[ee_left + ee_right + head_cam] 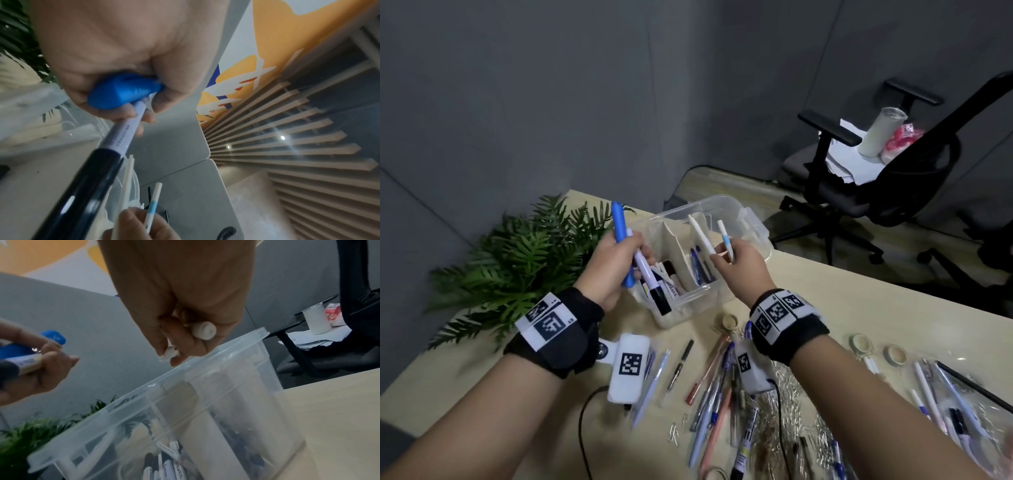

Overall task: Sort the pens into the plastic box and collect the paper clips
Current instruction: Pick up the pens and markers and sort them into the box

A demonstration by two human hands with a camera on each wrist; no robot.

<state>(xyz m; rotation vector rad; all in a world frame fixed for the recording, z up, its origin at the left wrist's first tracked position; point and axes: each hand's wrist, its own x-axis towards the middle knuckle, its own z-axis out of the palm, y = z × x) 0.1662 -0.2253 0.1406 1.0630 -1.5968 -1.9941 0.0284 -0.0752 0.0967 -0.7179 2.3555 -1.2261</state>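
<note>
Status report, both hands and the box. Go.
Left hand grips blue marker and black-capped marker. Right hand pinches two white pens. Plastic box open below, part filled. Nothing blocking.

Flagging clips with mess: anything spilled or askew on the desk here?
Yes. Paper clips lie strewn loose across the table near the person, tangled among scattered pens. The plastic box stands upright, nothing spilled from it.

Fern (pixel 517 260), tape rolls (pixel 895 354), office chair (pixel 893 178).
</note>
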